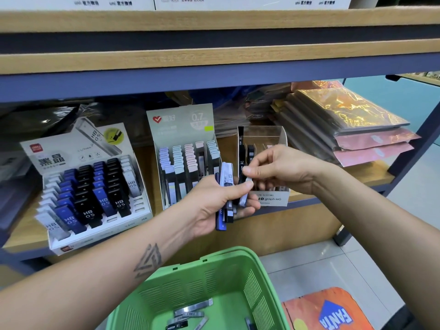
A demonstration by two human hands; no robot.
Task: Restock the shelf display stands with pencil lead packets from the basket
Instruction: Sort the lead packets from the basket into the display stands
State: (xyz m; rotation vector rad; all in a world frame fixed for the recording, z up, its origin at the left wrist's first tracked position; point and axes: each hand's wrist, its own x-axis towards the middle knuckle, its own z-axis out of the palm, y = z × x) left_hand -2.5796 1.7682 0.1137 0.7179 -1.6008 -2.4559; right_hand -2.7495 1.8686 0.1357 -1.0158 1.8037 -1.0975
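Restocking lead packets at the shelf (309,184), above a green basket (240,277).

I see three display stands (183,129) on the shelf; my left hand (212,206) grips a bunch of packets (226,177) before the middle stand, my right hand (278,167) pinches one pale packet (244,198); more lie in the basket.

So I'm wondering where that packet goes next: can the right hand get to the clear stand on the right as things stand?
Probably yes. The right hand pinches a packet directly in front of the clear stand, whose open top shows nothing blocking it.
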